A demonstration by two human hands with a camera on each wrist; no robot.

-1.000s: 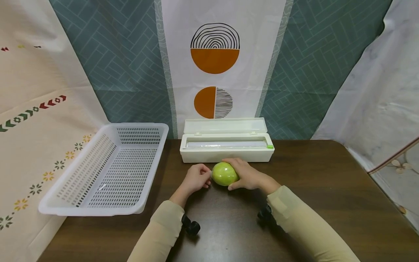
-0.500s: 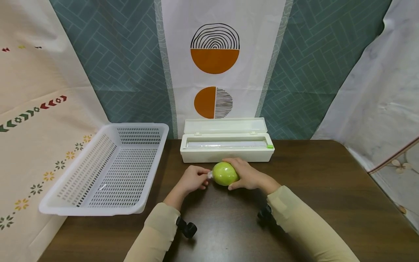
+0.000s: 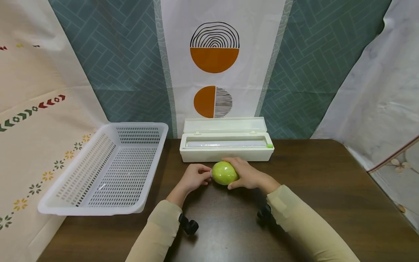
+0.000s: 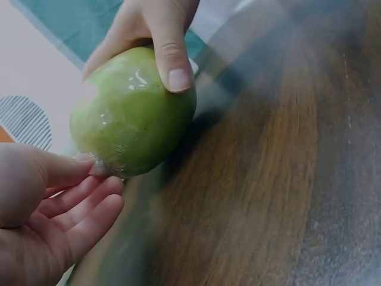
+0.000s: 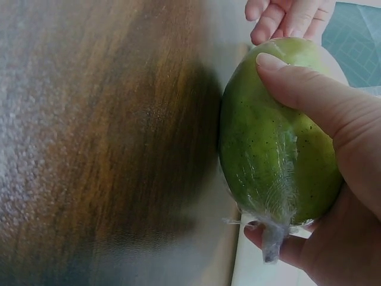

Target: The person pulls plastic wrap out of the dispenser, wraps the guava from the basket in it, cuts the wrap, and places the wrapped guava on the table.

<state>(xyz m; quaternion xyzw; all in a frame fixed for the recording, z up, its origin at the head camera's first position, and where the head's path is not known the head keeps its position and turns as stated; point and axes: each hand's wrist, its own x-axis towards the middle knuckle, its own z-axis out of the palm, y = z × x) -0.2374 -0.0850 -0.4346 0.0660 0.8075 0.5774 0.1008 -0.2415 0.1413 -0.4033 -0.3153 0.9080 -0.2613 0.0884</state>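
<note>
A green mango [image 3: 224,173] wrapped in clear cling film lies on the brown table, in front of the white box. My right hand [image 3: 247,175] grips it from the right, with the thumb on the near side and fingers on the far side. At the fruit's left end, my left hand [image 3: 195,177] pinches a gathered end of the film [image 4: 98,167] between thumb and fingertips. In the right wrist view a twisted tail of film [image 5: 272,243] sticks out from the mango's other end, beside my right fingers.
Behind the mango stands a white cling film box [image 3: 226,155], its lid [image 3: 225,125] raised and a roll [image 3: 226,144] inside. A white perforated basket [image 3: 131,209] sits at the left. A patterned cloth [image 3: 137,65] hangs behind the table [image 3: 327,203].
My left hand drew slightly left, showing the film's gathered end, then came back close to the mango. My right hand and the mango have stayed in place.
</note>
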